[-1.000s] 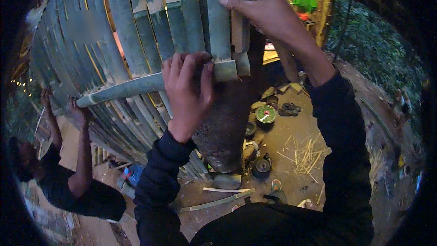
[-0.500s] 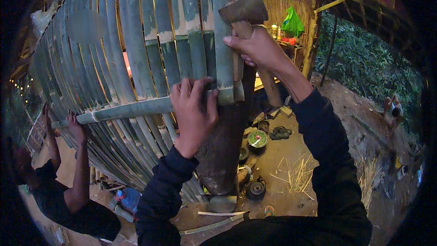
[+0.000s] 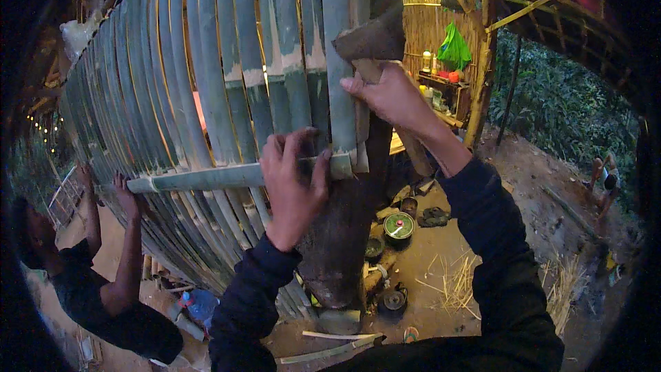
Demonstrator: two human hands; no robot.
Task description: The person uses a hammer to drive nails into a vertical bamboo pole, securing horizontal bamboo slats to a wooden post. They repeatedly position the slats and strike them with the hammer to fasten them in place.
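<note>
Right hand (image 3: 392,96) now drawing hammer (image 3: 368,45) lower, fist closed round handle. Left hand (image 3: 292,182) clamping crossbar (image 3: 206,179) against slats (image 3: 227,69), fingers wrapped. Best: keeping bar pressed flat, fingers clear, striking squarely near post (image 3: 344,234).

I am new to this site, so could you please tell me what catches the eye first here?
A wall of upright split bamboo slats fills the upper left. At centre the left hand grips a horizontal bamboo rail across it, while the right hand holds a wooden mallet above. At lower left, another person reaches up to the slats.
</note>
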